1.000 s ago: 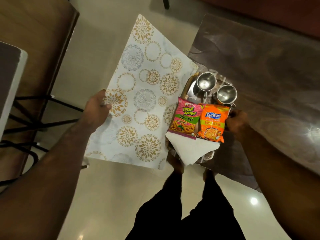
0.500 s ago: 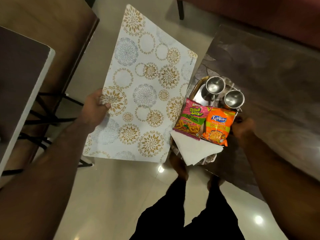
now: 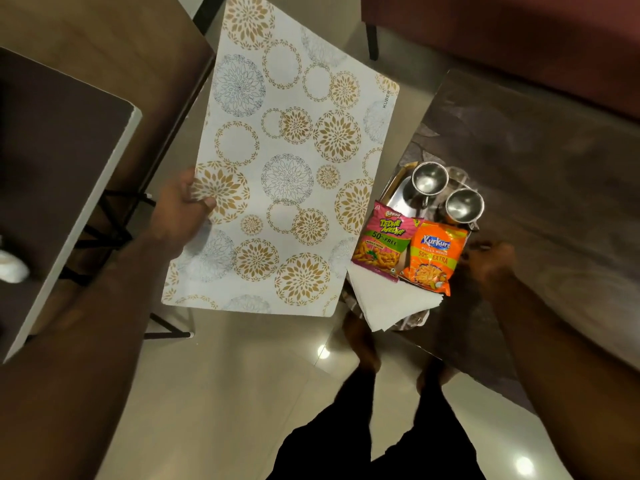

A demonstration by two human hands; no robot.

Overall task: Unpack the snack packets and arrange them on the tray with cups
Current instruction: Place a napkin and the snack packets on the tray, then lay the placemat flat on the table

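Observation:
My left hand (image 3: 180,209) grips the left edge of a white placemat (image 3: 287,161) printed with gold and grey flower circles, held flat above the floor. My right hand (image 3: 491,261) holds the right edge of a steel tray (image 3: 398,192). Two steel cups (image 3: 429,178) (image 3: 464,206) stand at the tray's far end. A pink Tedhe Medhe packet (image 3: 384,242) and an orange Kurkure packet (image 3: 433,258) lie side by side, both sealed. White paper napkins (image 3: 388,303) stick out over the tray's near end.
A dark marbled table (image 3: 536,174) lies under and to the right of the tray. A brown table (image 3: 52,168) with a white edge and black legs is at the left. A dark red sofa (image 3: 519,36) is at the back. My feet stand on glossy floor tiles.
The view has shifted, so the left table and the sofa show more. Both hands keep the same hold on the placemat and the tray; the items on the tray have not moved.

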